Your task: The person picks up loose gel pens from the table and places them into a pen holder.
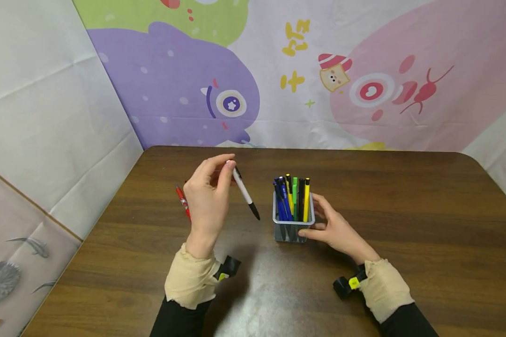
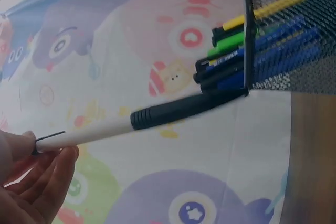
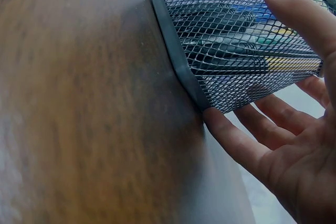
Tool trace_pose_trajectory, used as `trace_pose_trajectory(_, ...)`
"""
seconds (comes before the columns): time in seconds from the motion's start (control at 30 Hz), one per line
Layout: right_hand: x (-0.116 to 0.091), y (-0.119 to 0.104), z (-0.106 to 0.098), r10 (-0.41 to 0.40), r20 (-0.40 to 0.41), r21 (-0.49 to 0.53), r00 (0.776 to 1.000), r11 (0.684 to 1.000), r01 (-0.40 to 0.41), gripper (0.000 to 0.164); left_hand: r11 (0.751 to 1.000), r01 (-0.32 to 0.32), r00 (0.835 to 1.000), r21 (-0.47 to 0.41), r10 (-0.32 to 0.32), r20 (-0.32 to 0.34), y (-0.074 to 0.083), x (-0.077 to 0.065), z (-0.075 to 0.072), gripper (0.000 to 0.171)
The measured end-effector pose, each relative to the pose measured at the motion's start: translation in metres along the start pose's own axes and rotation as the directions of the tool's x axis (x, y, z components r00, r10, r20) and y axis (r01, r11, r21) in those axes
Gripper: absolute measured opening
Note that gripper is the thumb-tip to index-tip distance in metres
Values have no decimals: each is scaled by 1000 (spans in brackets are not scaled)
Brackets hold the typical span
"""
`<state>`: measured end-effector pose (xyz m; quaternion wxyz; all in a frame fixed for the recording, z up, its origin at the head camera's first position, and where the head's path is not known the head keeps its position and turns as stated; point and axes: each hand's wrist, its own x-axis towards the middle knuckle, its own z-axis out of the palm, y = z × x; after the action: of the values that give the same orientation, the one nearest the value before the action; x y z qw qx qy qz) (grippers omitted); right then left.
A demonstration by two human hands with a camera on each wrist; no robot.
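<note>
My left hand (image 1: 206, 199) pinches a white pen (image 1: 243, 188) near its top end, holding it up over the table. In the left wrist view the pen's black grip and tip (image 2: 178, 113) point at the rim of the pen holder, overlapping it there. That holder (image 1: 290, 232) is a square wire-mesh cup standing on the table, with blue, black, green and yellow pens (image 1: 295, 199) upright in it. My right hand (image 1: 341, 229) grips the cup from its right side, thumb and fingers around the mesh (image 3: 231, 85).
Behind the left hand, a red pen (image 1: 183, 201) lies on the brown wooden table (image 1: 426, 210), partly hidden. A cloth with cartoon figures (image 1: 286, 117) hangs along the table's far edge, and a pale cloth (image 1: 59, 93) hangs at the left.
</note>
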<state>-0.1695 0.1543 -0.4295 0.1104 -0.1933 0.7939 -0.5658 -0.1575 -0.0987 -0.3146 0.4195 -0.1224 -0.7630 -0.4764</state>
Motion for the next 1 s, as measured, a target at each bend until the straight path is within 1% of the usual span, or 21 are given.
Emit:
trace_pose_trajectory(0.07,0,0,0,-4,-1,-2,1000,1000,4,84,998,15,1000,-54,-15,2,2,-1,1,16)
trace_pose_trajectory(0.17,0,1,0,-9,-3,-8,1000,1000,9,84,995,22,1000,-102,-21,8,4,-3,4,18)
trace_pose_trajectory(0.27,0,1,0,-9,-6,-12,1000,1000,9,84,993,11,1000,-120,-9,18,5,-5,8,17)
trace_pose_trajectory(0.33,0,1,0,-8,-7,-12,1000,1000,8,84,993,-6,999,-114,10,32,6,-7,11,17)
trace_pose_trajectory(0.47,-1,0,0,-8,-7,-6,1000,1000,8,83,995,-51,996,-87,58,70,8,-11,17,16)
trace_pose_trajectory(0.57,-1,0,0,-10,-6,-4,1000,1000,10,83,997,-66,992,-49,71,102,9,-14,21,16)
trace_pose_trajectory(0.77,0,0,0,-8,-9,-5,1000,1000,8,84,996,-57,984,70,44,172,8,-17,24,14)
trace_pose_trajectory(0.9,0,-1,0,-1,-9,-10,1000,1000,1,85,994,-45,976,98,23,215,6,-19,27,14)
trace_pose_trajectory(1.0,0,-1,0,2,-10,-15,1000,1000,-2,86,991,-50,966,127,16,256,5,-21,30,13)
